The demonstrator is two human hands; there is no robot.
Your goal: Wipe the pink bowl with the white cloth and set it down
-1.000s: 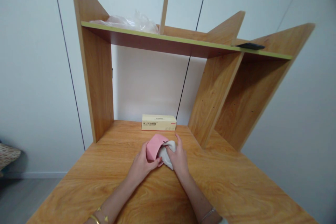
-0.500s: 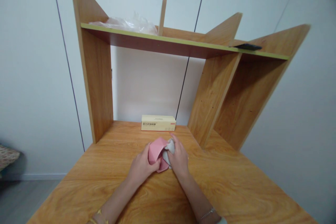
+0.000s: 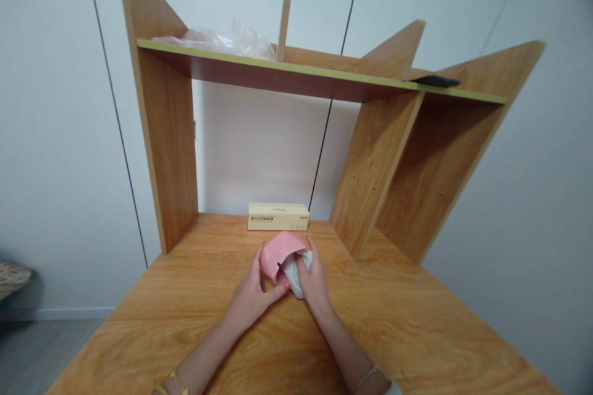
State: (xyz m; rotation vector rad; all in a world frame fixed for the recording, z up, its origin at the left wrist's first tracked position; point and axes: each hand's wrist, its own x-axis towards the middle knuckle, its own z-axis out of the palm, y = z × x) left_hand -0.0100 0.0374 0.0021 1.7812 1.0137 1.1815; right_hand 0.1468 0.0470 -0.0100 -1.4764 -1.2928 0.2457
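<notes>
A pink bowl-like container with angular sides (image 3: 281, 248) is tilted on its side above the desk, its opening facing right and toward me. My left hand (image 3: 254, 289) grips it from the left, thumb at the lower rim and fingers behind. A pale grey-white cloth (image 3: 293, 274) is bunched at the opening, partly inside. My right hand (image 3: 314, 278) is closed around the cloth and presses it against the container's rim. The inside of the container is mostly hidden by the cloth.
Behind my hands a cream-coloured box with printed writing (image 3: 278, 217) stands on the wooden desk (image 3: 398, 327). A wooden shelf unit (image 3: 173, 148) rises at the back. On its upper board lie a clear plastic bag (image 3: 227, 40) and a flat dark object (image 3: 436, 81).
The pink container has turned in my left hand, showing more of its outer side. My right hand has shifted slightly with the cloth, which now sits further into the opening.
</notes>
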